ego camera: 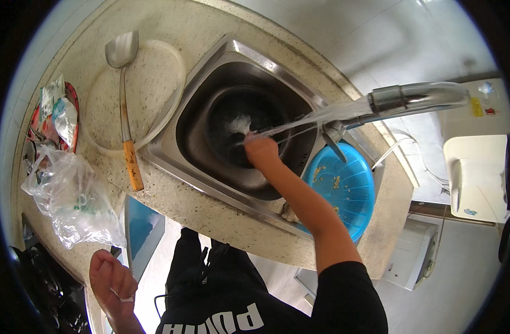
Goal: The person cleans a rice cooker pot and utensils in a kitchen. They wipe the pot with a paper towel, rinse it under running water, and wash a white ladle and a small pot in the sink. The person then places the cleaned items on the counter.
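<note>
My right hand (261,150) reaches into the stainless steel sink (188,167), over a round dark pan (221,144) lying in it. A stream of water (313,119) runs from the chrome faucet (413,98) onto this hand and the pan. Its fingers are curled; a blurred white patch, splash or object, lies just beyond them, so its grip is unclear. Low on the left, my left hand (111,277) is curled near the counter edge. A small white thing (125,298) shows under its fingers. Close above it lies a clear plastic bag (84,204).
A wok spatula (129,163) with a wooden handle rests across a pale round ring (177,79). A red tray (74,94) with packets stands at far left. Right of the sink sits a blue plastic colander (355,179) with small yellowish bits. The faucet overhangs the sink.
</note>
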A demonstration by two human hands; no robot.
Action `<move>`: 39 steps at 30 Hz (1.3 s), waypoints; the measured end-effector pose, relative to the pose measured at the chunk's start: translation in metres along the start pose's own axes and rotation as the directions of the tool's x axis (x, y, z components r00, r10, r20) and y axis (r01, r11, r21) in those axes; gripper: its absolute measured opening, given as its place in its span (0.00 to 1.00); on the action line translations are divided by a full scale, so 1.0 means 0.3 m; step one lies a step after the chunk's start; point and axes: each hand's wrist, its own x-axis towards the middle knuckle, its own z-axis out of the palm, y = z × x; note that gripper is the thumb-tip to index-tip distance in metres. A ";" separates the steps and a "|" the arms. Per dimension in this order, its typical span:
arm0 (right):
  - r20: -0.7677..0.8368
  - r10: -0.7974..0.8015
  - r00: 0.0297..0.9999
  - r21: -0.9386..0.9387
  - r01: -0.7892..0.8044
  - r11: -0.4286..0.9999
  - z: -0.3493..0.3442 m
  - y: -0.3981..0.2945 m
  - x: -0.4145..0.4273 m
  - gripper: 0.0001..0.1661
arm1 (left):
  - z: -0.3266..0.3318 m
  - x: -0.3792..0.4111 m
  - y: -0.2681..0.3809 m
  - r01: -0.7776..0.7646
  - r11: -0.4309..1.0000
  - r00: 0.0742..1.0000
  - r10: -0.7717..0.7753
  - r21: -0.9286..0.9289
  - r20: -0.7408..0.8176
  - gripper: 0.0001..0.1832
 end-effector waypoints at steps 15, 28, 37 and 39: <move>-0.068 0.058 0.996 -0.078 -0.064 0.995 0.070 -0.051 0.106 0.07 | 0.019 0.023 0.012 -0.019 1.000 1.000 0.019 0.001 -0.012 0.05; -0.082 0.044 0.996 0.044 -0.041 0.998 0.028 -0.046 0.121 0.08 | 0.012 0.020 0.012 -0.039 0.999 0.998 0.038 -0.022 -0.048 0.05; 0.203 0.061 0.977 0.018 -0.066 0.998 -0.101 -0.053 -0.064 0.10 | -0.013 0.014 0.016 -0.070 0.994 0.997 0.068 -0.083 -0.029 0.05; 0.166 0.104 0.981 0.029 -0.110 0.993 -0.102 -0.061 -0.041 0.10 | -0.019 0.009 0.009 -0.061 0.995 0.997 0.057 -0.077 -0.053 0.05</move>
